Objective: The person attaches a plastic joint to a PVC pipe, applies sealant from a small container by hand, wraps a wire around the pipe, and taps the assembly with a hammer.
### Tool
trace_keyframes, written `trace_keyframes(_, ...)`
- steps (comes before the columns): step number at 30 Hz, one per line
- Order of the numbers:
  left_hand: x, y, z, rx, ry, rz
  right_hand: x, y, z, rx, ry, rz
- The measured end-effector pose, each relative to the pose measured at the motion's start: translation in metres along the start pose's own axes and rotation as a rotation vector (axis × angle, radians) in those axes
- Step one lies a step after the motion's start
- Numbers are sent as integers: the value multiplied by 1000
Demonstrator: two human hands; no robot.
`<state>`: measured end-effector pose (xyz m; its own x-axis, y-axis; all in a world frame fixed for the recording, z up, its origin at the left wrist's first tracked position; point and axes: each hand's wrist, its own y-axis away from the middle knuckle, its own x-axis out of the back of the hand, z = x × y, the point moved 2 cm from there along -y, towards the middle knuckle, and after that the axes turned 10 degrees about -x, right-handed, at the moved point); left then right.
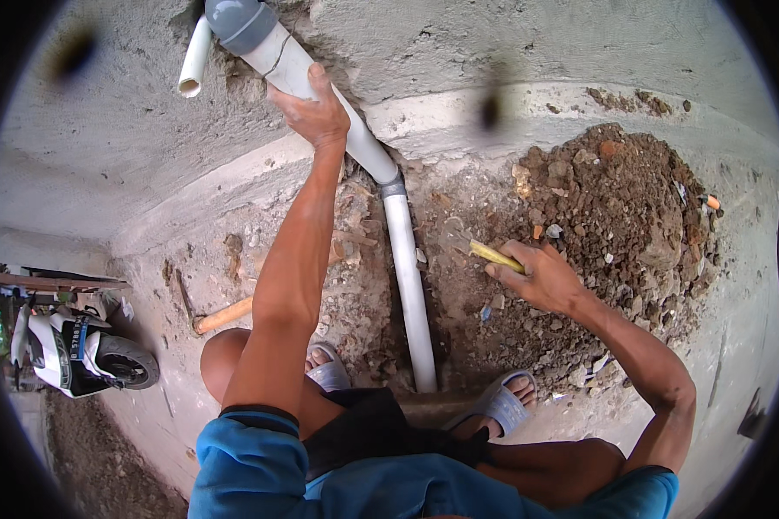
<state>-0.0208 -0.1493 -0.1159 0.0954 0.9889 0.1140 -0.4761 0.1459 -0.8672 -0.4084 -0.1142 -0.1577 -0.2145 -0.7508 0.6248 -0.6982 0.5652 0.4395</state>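
A thick white pipe (355,130) slants down the wall from a grey pipe cap or fitting (241,24) at its upper end. A dark crack line runs across it near the top. My left hand (313,112) is wrapped around this pipe, thumb on top and fingers at its left side. Lower down, a grey joint (393,185) links it to a narrower white pipe (411,294) lying in a trench between my feet. My right hand (537,275) grips a tool with a yellow handle (493,253), held right of the joint. Its pale metal end blurs against the soil, so its kind is unclear.
A short open white pipe (196,60) juts from the wall at upper left. A heap of soil and rubble (623,216) lies on the right. A wooden-handled digging tool (221,317) rests on the left ground. A motorcycle (78,346) stands at far left.
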Motion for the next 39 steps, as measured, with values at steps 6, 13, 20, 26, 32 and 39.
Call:
trace_keyframes(6, 23, 1, -12, 190, -7, -149, -16, -5, 3, 112, -89, -130)
trace_keyframes(13, 93, -10, 89, -214, -426, -447, -6, 2, 21, 185, -184, -167)
trace_keyframes(20, 65, -137, 170, -535, -164, -298, -28, -1, 37, 62, -279, -345)
trace_keyframes(26, 8, -152, 120, -552, -300, -146, -47, 1, 49, 152, -418, -292)
trace_keyframes(32, 1, -159, 92, -602, -131, -14, -38, 2, 58, 128, -481, -334)
trace_keyframes(39, -4, -159, 84, -667, -4, 54, -34, 4, 67, 97, -371, -119)
